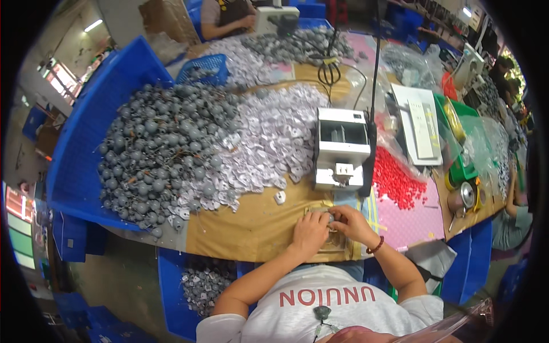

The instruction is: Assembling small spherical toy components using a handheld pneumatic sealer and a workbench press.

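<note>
My left hand (310, 233) lies with bent fingers over a small fixture (334, 243) on the brown-covered table edge. Close against it, my right hand (353, 224) pinches a small grey round part (330, 217), and the left fingertips touch its near side. A beaded bracelet circles my right wrist. Just beyond both hands stands a white machine (342, 150) with a dark opening. What lies under my left fingers is hidden.
Left of the machine spread a heap of grey ball-shaped parts (154, 143) and a pile of white flat pieces (274, 137), bounded by a blue bin (86, 126). Right are red pieces (397, 180), a metal pot (461, 198) and a green crate (466, 170). Another person sits opposite.
</note>
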A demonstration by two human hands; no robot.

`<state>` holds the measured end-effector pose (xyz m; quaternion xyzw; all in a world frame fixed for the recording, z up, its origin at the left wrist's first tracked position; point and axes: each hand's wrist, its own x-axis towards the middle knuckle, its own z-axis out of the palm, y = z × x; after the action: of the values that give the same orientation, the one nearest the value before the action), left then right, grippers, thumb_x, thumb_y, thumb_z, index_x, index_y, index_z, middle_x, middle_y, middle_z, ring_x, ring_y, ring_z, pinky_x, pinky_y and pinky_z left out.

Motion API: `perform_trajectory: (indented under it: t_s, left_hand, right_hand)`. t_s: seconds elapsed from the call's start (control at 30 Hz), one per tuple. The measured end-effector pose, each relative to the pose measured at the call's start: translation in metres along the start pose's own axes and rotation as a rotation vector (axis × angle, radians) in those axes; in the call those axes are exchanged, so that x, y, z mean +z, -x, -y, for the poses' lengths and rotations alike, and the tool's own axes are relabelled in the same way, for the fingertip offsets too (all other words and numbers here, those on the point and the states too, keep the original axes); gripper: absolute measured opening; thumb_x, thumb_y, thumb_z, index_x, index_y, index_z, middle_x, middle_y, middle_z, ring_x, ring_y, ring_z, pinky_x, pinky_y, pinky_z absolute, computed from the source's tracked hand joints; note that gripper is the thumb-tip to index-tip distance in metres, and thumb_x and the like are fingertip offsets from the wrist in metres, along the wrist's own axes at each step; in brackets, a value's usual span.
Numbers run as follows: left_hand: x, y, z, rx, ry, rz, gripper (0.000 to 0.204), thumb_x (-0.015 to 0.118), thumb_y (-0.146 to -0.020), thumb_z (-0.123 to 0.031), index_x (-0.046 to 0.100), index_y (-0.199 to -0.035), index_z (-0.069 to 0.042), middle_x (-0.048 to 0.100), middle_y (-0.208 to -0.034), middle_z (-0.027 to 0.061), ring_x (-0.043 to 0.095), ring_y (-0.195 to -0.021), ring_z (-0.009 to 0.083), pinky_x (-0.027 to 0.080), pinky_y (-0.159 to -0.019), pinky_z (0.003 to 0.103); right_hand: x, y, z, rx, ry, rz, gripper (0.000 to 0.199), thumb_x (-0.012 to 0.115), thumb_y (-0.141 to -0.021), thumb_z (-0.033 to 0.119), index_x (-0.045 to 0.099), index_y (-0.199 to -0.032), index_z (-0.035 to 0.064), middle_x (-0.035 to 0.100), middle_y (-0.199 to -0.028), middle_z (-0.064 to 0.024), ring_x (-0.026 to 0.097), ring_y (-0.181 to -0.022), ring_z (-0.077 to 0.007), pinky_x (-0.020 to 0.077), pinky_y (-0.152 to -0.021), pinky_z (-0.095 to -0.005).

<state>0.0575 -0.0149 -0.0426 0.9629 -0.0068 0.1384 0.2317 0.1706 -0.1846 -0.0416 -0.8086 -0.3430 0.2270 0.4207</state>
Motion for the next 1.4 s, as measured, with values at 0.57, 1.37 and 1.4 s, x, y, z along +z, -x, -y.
perform_trajectory:
  t_s: [0.57,1.37,1.4]
  left_hand:
    - [0.011,0.003,0.000,0.036,0.001,-0.039,0.043,0.075,-0.079,-0.019,0.064,-0.120,-0.010,0.064,-0.104,0.0072,0.060,-0.104,0.0275,0.050,-0.085,0.042]
    - [0.006,-0.001,0.009,-0.042,0.238,0.000,0.035,0.076,-0.080,-0.020,0.067,-0.113,-0.011,0.062,-0.104,0.0064,0.058,-0.106,0.0292,0.048,-0.089,0.042]
    - [0.005,-0.003,0.009,-0.042,0.237,0.000,0.035,0.076,-0.081,-0.020,0.067,-0.114,-0.011,0.062,-0.104,0.0065,0.058,-0.107,0.0295,0.048,-0.089,0.043]
  right_hand:
    - [-0.068,-0.064,-0.052,-0.239,0.230,-0.899,0.050,0.064,-0.096,0.007,0.049,-0.142,-0.0035,0.060,-0.121,-0.0223,0.056,-0.117,-0.0358,0.0459,-0.100,-0.0416]
    - [-0.093,-0.054,0.057,-0.255,-1.105,-0.551,0.070,0.068,-0.089,0.005,0.036,-0.151,0.0000,0.060,-0.086,-0.0074,0.062,-0.077,-0.0193,0.0556,-0.080,-0.0385]
    - [-0.091,-0.054,0.057,-0.273,-1.071,-0.557,0.069,0.068,-0.089,0.005,0.036,-0.150,0.0000,0.059,-0.084,-0.0073,0.062,-0.075,-0.0191,0.0554,-0.078,-0.0383]
